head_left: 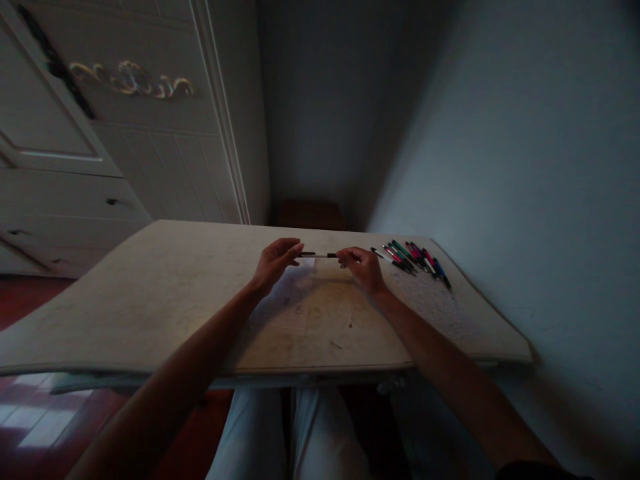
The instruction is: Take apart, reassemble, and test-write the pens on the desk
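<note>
Sitting at the pale table point(190, 300), the person holds a slim pen point(321, 255) level just above its surface, near the far edge, stretched between two hands. The left hand point(275, 261) has its fingers pinched closed on one dark end; the right hand point(364, 268) grips the other end just as narrowly, with the white middle showing between. Just beyond the right hand a loose heap of pens point(403, 253) lies fanned on the table, green, red, pink, white and blue among them. As for containers, I see a white cabinet point(180, 173) with closed drawers point(60, 193), so what they hold is hidden, and curling ornament point(131, 79) on its front. Behind the table sits a low brown thing point(310, 215), box or seat, I can't tell. A pale sheet of paper point(285, 310) lies partly under the left forearm, bearing a small mark, and near the pens spreads a patch of fine scribbles point(433, 308), too faint to read.
</note>
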A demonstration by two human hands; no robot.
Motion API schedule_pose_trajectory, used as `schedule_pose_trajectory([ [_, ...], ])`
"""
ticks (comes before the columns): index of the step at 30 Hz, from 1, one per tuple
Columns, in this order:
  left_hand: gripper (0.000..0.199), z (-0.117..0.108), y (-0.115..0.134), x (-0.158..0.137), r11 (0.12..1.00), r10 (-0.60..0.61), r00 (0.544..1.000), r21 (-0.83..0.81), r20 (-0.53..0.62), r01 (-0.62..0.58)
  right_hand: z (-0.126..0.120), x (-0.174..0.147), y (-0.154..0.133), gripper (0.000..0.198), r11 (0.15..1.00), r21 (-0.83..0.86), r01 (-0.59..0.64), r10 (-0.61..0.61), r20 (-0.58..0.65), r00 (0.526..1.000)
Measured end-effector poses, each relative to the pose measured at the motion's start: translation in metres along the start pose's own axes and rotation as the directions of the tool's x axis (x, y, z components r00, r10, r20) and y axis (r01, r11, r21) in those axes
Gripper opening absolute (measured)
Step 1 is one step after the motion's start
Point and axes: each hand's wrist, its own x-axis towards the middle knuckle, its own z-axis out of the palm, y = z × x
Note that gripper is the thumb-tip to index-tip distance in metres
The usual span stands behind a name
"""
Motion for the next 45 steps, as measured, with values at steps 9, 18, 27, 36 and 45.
schedule_pose_trajectory([
  [9, 0.050, -0.005, -0.004, -0.002, 0.988, -0.153, 0.977, 0.016, 0.147, 0.153, -0.001, -0.001, -0.003, 0.036, 0.998, -0.043, 0.034, -0.035, -0.011, 0.999],
  [18, 0.042, -0.004, -0.006, -0.001, 0.998, -0.037, 0.996, 0.046, 0.086, 0.033, -0.003, -0.002, 0.001, 0.028, 0.986, -0.122, 0.111, -0.105, 0.055, 0.993],
  [27, 0.022, -0.003, -0.002, -0.003, 0.950, 0.190, 0.982, 0.253, -0.014, -0.180, 0.001, -0.004, -0.002, 0.029, 0.991, -0.111, 0.080, -0.065, 0.134, 0.989],
  [36, 0.028, -0.005, -0.009, 0.006, 0.986, 0.145, 0.985, 0.097, -0.089, -0.136, -0.005, 0.005, 0.005, 0.051, 0.989, -0.112, 0.096, -0.096, 0.006, 0.995],
  [45, 0.026, -0.013, -0.014, 0.010, 0.991, 0.099, 0.975, 0.107, -0.199, -0.079, -0.023, 0.009, 0.034, 0.025, 0.907, -0.415, 0.077, -0.005, 0.173, 0.985],
])
